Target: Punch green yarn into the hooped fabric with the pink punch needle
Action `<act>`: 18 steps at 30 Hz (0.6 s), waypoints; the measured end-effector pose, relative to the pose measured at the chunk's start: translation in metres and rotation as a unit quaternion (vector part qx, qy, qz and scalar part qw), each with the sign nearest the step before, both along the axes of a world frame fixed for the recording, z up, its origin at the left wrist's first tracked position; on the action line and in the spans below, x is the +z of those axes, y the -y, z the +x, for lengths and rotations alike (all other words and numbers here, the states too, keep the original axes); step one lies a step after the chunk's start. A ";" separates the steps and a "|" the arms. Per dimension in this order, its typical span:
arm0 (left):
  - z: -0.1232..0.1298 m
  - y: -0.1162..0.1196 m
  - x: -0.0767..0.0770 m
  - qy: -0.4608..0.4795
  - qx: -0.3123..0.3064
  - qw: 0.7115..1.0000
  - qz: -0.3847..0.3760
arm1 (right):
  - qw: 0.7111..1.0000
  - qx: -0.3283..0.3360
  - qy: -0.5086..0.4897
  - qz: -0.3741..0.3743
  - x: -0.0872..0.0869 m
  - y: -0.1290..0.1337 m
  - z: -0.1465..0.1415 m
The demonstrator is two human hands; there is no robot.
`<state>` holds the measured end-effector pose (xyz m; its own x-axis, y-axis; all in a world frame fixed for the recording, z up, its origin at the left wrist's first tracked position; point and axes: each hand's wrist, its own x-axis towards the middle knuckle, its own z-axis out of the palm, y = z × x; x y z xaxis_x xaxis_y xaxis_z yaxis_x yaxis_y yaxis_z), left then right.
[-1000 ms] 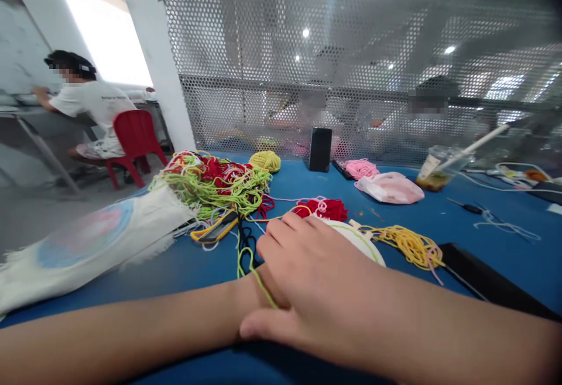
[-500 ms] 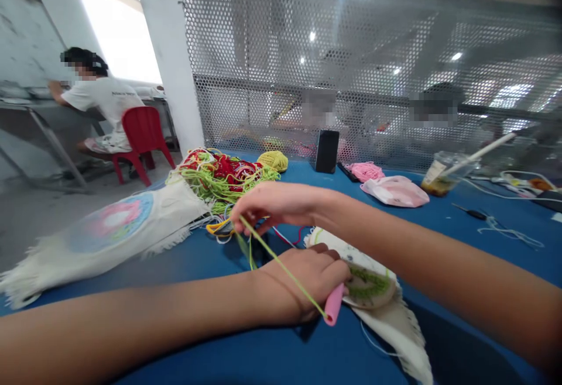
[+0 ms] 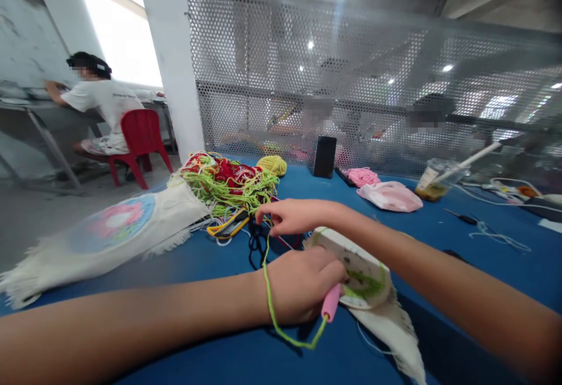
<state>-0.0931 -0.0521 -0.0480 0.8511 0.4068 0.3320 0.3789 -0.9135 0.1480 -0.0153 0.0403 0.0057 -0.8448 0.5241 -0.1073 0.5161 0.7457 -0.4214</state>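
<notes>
Pink handle (image 3: 331,304), lower centre of the frame, is gripped in the closed left hand (image 3: 307,282); its end juts out towards the lower edge, apparently so that the green strand (image 3: 312,345) can feed in freely. The same hand overlaps the hoop (image 3: 365,268), right of centre, perhaps to steady it on the blue table (image 3: 211,353). The strand crosses the wrist and rises to the right hand (image 3: 287,216), at centre, whose fingers curl loosely; whether they pinch it cannot be told. Count: two hands, one handle, one hoop, one strand; left of centre, one cutter (image 3: 230,226), seemingly laid within reach, and one yarn heap (image 3: 232,183); above centre, one yellow ball (image 3: 272,165).
</notes>
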 end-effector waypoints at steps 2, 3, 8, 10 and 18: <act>0.000 0.000 0.001 -0.003 0.000 1.000 -0.001 | 0.997 -0.059 -0.017 0.050 -0.014 -0.004 -0.001; -0.001 0.000 0.001 -0.005 0.000 1.000 -0.002 | 0.993 -0.091 -0.027 0.075 -0.020 -0.006 -0.003; 0.000 -0.001 0.001 0.002 -0.010 1.000 0.004 | 0.976 -0.171 -0.065 0.121 -0.034 -0.014 -0.017; 0.000 -0.001 0.000 0.008 -0.013 1.000 0.008 | 0.976 -0.169 -0.086 0.106 -0.033 -0.015 -0.021; 0.001 -0.001 0.000 0.025 -0.019 0.999 0.017 | 0.955 -0.114 -0.272 0.023 0.038 0.007 -0.002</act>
